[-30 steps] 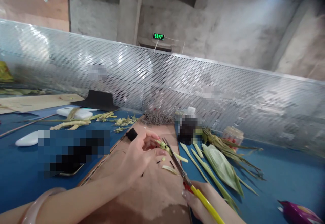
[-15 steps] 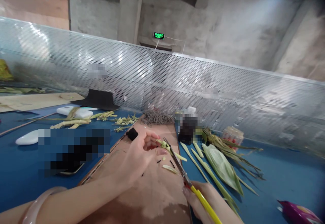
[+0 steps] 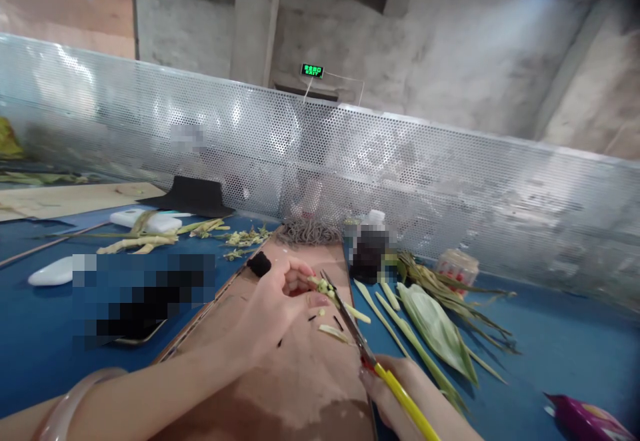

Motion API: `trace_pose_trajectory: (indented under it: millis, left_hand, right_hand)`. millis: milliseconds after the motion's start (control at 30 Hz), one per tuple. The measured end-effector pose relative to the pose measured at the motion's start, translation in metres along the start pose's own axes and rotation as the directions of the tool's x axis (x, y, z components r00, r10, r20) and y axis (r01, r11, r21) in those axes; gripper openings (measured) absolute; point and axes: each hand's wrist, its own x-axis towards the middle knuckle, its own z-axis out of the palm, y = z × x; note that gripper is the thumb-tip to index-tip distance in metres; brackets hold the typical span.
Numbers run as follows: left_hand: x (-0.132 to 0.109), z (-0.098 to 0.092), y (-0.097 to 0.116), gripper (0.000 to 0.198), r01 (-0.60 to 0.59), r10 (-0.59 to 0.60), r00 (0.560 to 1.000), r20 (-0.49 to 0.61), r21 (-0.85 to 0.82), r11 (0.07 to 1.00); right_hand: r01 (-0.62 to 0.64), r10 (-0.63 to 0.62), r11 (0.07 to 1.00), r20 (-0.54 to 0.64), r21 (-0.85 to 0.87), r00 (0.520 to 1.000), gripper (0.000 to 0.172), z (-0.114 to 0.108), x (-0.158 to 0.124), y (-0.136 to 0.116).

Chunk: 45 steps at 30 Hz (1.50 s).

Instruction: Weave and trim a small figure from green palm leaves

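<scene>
My left hand (image 3: 285,292) pinches a small woven piece of pale green leaf (image 3: 325,286) between thumb and fingers, above the brown board. A pale strip (image 3: 359,312) sticks out from it to the right. In my right hand (image 3: 400,387) is a pair of scissors (image 3: 367,353) with yellow handles, its fingers closed round them. The blade tips lie right by the woven piece; whether they touch it I cannot tell. Below, a short leaf scrap (image 3: 333,333) and small dark bits (image 3: 339,322) lie on the cardboard (image 3: 240,394).
Leaf strips and a broad green leaf (image 3: 437,324) lie right of the cardboard, near a dark bottle (image 3: 369,254) and a clear jar (image 3: 457,269). Grey cord (image 3: 307,233) is heaped at the back. Left are a phone (image 3: 150,304), a white mouse-shaped object (image 3: 53,271) and small woven pieces (image 3: 247,235).
The pale strip's end has shifted slightly right and down. Both hands, the woven piece and the scissors keep almost the same positions.
</scene>
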Motion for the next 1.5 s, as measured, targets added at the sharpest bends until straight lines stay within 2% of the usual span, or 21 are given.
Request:
trace_pose_trajectory:
  millis: [233,333,433,500,600,733,900,1033,1167,1400,1500]
  left_hand:
    - [-0.003,0.003,0.004,0.034,0.005,-0.005,1.000,-0.002,-0.041,0.999]
    - [-0.004,0.003,0.006,0.032,0.008,-0.009,1.000,-0.015,-0.048,0.999]
    - [-0.004,0.002,0.006,0.037,0.001,-0.001,1.000,0.001,-0.033,0.999]
    - [-0.003,0.002,0.005,0.038,0.000,0.000,1.000,0.004,0.006,1.000]
    - [0.000,0.001,-0.001,0.030,0.037,-0.037,0.999,-0.023,0.033,0.999]
    - [0.002,0.001,-0.008,0.029,0.082,-0.085,0.996,-0.029,-0.087,0.993]
    - [-0.001,0.002,-0.003,0.023,0.109,-0.103,0.994,0.042,-0.183,0.977]
    - [-0.006,0.004,0.003,0.026,0.107,-0.103,0.994,0.037,-0.111,0.988]
    - [-0.007,0.005,0.002,0.029,0.034,-0.034,0.999,-0.002,-0.034,0.999]
    - [-0.005,0.005,0.001,0.024,-0.011,0.011,1.000,-0.013,0.002,1.000]
    - [-0.006,0.005,0.003,0.024,-0.015,0.015,0.999,-0.032,0.006,1.000]
  right_hand:
    - [-0.016,0.016,1.000,-0.008,-0.016,1.000,0.041,0.000,0.003,-0.003]
    - [-0.014,0.013,1.000,-0.087,-0.006,0.996,0.042,0.003,0.002,0.001]
    - [-0.061,0.066,0.997,-0.162,0.037,0.985,0.043,0.005,0.002,0.005]
    - [-0.091,0.101,0.993,-0.162,0.071,0.982,0.043,0.005,0.002,0.006]
    - [-0.070,0.083,0.994,-0.160,0.087,0.984,0.043,0.003,0.003,0.003]
    - [-0.048,0.065,0.994,-0.179,0.099,0.982,0.045,0.002,0.004,0.000]
    - [-0.062,0.081,0.992,-0.185,0.109,0.979,0.046,0.003,0.005,0.001]
    - [-0.049,0.065,0.994,-0.163,0.101,0.985,0.048,0.001,0.003,-0.002]
    - [-0.030,0.045,0.995,-0.151,0.097,0.987,0.048,0.000,0.001,-0.004]
    - [-0.015,0.041,0.995,-0.261,0.103,0.964,0.049,0.011,0.001,0.009]
    - [-0.017,0.038,0.996,-0.252,0.083,0.967,0.049,0.011,-0.002,0.011]
